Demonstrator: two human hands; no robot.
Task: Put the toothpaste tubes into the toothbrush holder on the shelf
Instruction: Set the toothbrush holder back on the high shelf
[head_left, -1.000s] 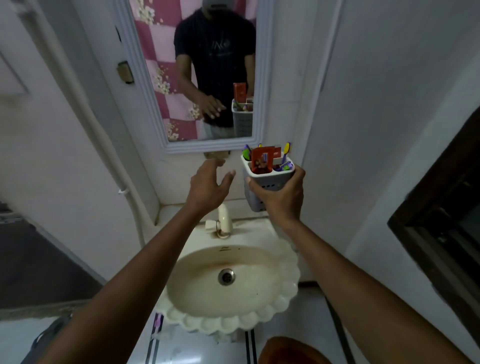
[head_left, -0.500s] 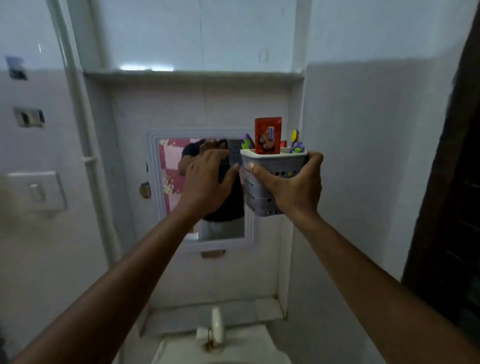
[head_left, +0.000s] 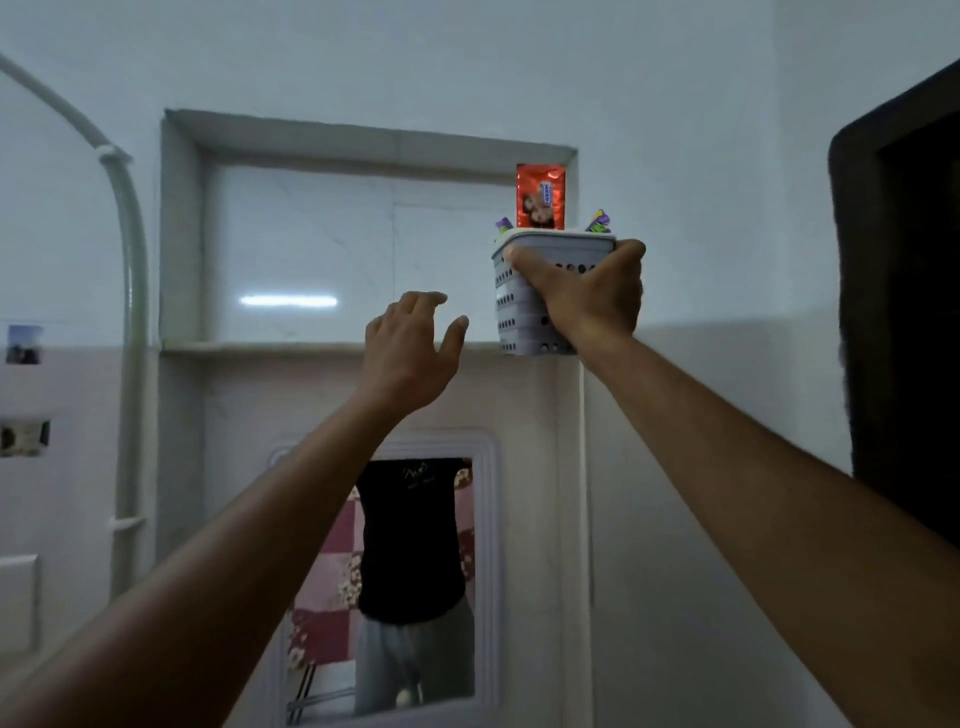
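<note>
My right hand (head_left: 589, 296) grips the grey perforated toothbrush holder (head_left: 514, 306) by its front wall and rim, at the right end of the recessed shelf (head_left: 260, 345). Its base sits level with the shelf edge; whether it rests there I cannot tell. A red toothpaste tube (head_left: 540, 196) stands upright out of the holder, with purple and green toothbrush tips (head_left: 598, 222) beside it. My left hand (head_left: 410, 353) hovers open just left of the holder, fingers spread, holding nothing.
The shelf is a tiled niche (head_left: 332, 234) set in the wall above a framed mirror (head_left: 410, 582). A white pipe (head_left: 130, 312) runs down the left wall. A dark door frame (head_left: 898, 312) stands at the right.
My right hand has lifted the holder from above the sink up to the shelf niche. My view has tilted upward, and my left hand has followed alongside, still open.
</note>
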